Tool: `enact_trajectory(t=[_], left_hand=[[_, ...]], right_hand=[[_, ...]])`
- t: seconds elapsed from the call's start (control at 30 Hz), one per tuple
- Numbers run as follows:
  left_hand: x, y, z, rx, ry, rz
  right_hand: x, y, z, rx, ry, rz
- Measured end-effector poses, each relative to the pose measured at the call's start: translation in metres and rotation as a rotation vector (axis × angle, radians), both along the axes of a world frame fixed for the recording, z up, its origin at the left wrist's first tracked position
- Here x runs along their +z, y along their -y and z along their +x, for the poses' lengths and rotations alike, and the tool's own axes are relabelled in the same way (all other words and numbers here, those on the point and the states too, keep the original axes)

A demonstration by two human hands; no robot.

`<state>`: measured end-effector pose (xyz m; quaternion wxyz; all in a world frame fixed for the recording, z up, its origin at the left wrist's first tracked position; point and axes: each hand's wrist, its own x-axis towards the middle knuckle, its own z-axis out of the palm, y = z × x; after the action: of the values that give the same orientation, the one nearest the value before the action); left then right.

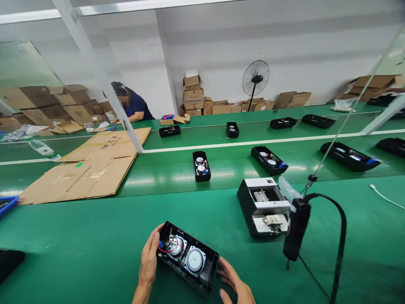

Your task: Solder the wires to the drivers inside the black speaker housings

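Note:
A black speaker housing (207, 276) lies tilted across the lower middle, its open side up, showing two round silver speaker drivers. Red wires and a blue connector show at its left end. My left hand (149, 257) grips that end, thumb along the side and fingers partly hidden behind it. At the opposite end is my right hand (236, 283), fingers loosely spread and thumb apart, the fingertips at the housing's edge; whether they press on it is hard to tell. Right of the housing stands a black and white bench device (265, 207) with a metal mechanism.
A black electric screwdriver (296, 230) hangs on a cable at right. Several speaker housings (201, 166) lie on the green conveyor (164, 173). Flattened cardboard (95, 173) and a blue tray (9, 204) are left. Across the line, a person (136, 105) bends near a fan (255, 80).

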<state>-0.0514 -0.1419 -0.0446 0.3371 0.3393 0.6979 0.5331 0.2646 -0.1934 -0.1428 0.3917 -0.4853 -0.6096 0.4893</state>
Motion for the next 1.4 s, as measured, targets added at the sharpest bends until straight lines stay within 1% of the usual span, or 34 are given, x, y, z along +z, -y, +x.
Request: enact_trajectory(t=[0.07, 0.17, 0.23, 0.3, 0.37, 0.43, 0.47, 0.53, 0.6, 0.63, 0.7, 0.77, 0.83, 0.87, 0.93, 1.0, 1.07, 1.1, 1.17, 1.23, 1.3, 1.4], left_hand=[[-0.004, 0.008, 0.017, -0.031, 0.034, 0.007], [-0.015, 0.023, 0.048, -0.091, 0.073, 0.013], [-0.024, 0.034, 0.070, -0.164, 0.064, -0.006], [-0.032, 0.044, 0.090, -0.215, 0.009, -0.004], [-0.036, 0.050, 0.101, -0.230, -0.081, 0.021], [-0.038, 0.051, 0.104, -0.264, -0.164, 0.031], [-0.038, 0.050, 0.102, -0.292, -0.196, 0.030], [-0.038, 0.048, 0.095, -0.343, -0.253, 0.042], [-0.039, 0.045, 0.088, -0.369, -0.319, 0.072], [-0.039, 0.044, 0.086, -0.376, -0.352, 0.089], [-0.041, 0.043, 0.082, -0.385, -0.412, 0.123], [-0.042, 0.042, 0.082, -0.396, -0.467, 0.158], [-0.041, 0.042, 0.083, -0.405, -0.521, 0.186], [-0.039, 0.042, 0.084, -0.399, -0.548, 0.194], [-0.032, 0.042, 0.087, -0.379, -0.597, 0.203], [-0.022, 0.039, 0.089, -0.381, -0.646, 0.227], [-0.012, 0.032, 0.090, -0.426, -0.707, 0.282], [-0.007, 0.028, 0.090, -0.456, -0.740, 0.325], [0.000, 0.019, 0.090, -0.511, -0.801, 0.422], [0.005, 0.011, 0.089, -0.545, -0.835, 0.493], [0.008, 0.005, 0.089, -0.543, -0.841, 0.513], [0.011, 0.000, 0.090, -0.499, -0.817, 0.494]], right_hand=[[0.007, -0.004, 0.012, -0.030, 0.019, 0.024], [0.026, -0.018, 0.035, -0.109, 0.044, 0.012], [0.041, -0.028, 0.048, -0.194, 0.054, -0.007], [0.059, -0.038, 0.055, -0.305, 0.081, 0.014], [0.079, -0.046, 0.054, -0.415, 0.138, 0.108], [0.099, -0.052, 0.043, -0.445, 0.184, 0.263], [0.109, -0.054, 0.034, -0.413, 0.195, 0.337], [0.126, -0.060, 0.012, -0.250, 0.196, 0.427], [0.138, -0.067, -0.015, -0.071, 0.224, 0.448], [0.142, -0.071, -0.028, -0.009, 0.266, 0.438], [0.147, -0.078, -0.049, 0.088, 0.404, 0.391], [0.150, -0.084, -0.062, 0.184, 0.550, 0.328], [0.153, -0.087, -0.063, 0.262, 0.628, 0.281], [0.155, -0.089, -0.060, 0.275, 0.622, 0.263], [0.160, -0.091, -0.045, 0.240, 0.515, 0.226], [0.164, -0.094, -0.025, 0.185, 0.325, 0.191], [0.165, -0.096, -0.005, 0.145, 0.161, 0.172], [0.165, -0.096, 0.005, 0.127, 0.116, 0.169], [0.162, -0.094, 0.019, 0.091, 0.085, 0.173], [0.157, -0.087, 0.027, 0.071, 0.076, 0.191], [0.154, -0.078, 0.031, 0.099, 0.068, 0.233], [0.151, -0.064, 0.031, 0.165, 0.110, 0.369]])
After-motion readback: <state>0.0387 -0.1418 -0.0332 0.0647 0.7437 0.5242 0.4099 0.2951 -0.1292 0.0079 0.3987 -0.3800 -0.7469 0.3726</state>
